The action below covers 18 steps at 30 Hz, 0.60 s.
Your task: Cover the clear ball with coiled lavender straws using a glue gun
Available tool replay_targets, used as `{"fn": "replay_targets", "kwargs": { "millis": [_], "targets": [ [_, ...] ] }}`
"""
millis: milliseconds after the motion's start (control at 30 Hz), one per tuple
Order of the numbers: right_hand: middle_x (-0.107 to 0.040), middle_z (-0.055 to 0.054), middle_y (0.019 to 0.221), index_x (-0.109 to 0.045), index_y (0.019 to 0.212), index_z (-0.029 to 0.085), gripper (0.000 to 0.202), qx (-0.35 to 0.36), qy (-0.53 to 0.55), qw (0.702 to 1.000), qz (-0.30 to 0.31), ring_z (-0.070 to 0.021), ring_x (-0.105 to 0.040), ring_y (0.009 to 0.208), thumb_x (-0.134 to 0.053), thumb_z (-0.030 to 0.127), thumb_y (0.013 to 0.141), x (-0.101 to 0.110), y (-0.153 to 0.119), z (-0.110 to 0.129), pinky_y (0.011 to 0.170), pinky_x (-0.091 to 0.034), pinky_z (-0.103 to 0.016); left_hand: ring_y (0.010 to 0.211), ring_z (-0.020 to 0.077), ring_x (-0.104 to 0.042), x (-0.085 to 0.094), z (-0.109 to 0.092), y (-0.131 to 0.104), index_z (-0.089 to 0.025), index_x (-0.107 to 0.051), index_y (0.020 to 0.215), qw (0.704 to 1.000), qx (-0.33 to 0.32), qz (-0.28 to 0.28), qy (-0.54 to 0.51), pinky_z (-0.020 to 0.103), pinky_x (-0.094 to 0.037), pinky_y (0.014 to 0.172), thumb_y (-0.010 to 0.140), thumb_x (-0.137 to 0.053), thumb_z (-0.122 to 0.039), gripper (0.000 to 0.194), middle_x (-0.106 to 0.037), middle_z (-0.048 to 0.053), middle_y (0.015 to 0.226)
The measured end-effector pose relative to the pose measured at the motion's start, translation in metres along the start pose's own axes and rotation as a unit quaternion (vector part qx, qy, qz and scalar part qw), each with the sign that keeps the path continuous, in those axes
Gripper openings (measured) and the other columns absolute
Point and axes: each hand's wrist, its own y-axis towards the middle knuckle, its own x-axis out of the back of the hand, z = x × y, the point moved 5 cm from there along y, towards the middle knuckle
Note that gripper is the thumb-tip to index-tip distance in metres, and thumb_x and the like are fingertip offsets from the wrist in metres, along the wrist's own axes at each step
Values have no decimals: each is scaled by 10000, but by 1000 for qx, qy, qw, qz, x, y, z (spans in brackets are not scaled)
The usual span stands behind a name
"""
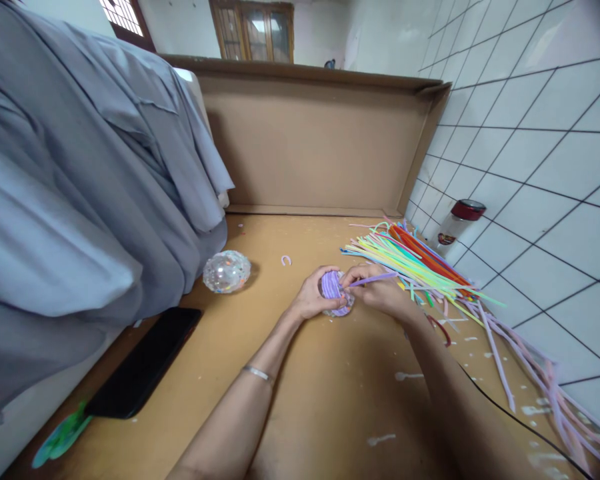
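Observation:
My left hand (pixel 311 297) is wrapped round a small rounded piece (pixel 332 285) banded with purple and white stripes, with a clear, glassy-looking edge showing on its lower right. At its right side my right hand (pixel 373 285) pinches a purple pipe cleaner (pixel 377 279), whose free end sticks out to the right past the knuckles. The fingertips of both hands nearly meet over the striped surface. Left of them sits a clear, faceted round bowl or ball (pixel 227 271) with coloured specks. Just beyond the hands lies a pale, bent U-shaped piece (pixel 286 260).
Many coloured pipe cleaners (pixel 420 263) are heaped at the right, with loose purple ones (pixel 497 353) trailing nearer. A red-lidded jar (pixel 457 223) stands by the tiled wall. A cardboard box (pixel 315 140) closes the back. Grey cloth (pixel 80 173) and a black flat slab (pixel 145 363) are left.

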Motion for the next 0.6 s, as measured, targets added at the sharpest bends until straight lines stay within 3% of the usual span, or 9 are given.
{"fn": "replay_targets", "kwargs": {
  "millis": [300, 600],
  "targets": [
    [-695, -41, 776, -682, 730, 173, 139, 25, -26, 999, 2, -151, -617, 733, -579, 84, 702, 1, 0, 0, 708, -449, -264, 1062, 241, -573, 1, -3, 0, -168, -518, 1150, 1000, 11, 2, 3, 348, -435, 954, 520, -796, -279, 698, -603, 76, 1134],
    [-696, -34, 787, -671, 699, 183, 120, 16, 16, 1000, 4, -154, -622, 749, -586, 99, 687, -1, 0, -5, 725, -457, -272, 1056, 240, -567, 3, -1, -1, -194, -488, 1133, 1000, -7, -12, 27, 348, -440, 938, 519, -805, -311, 701, -594, 57, 1118]
  ]
}}
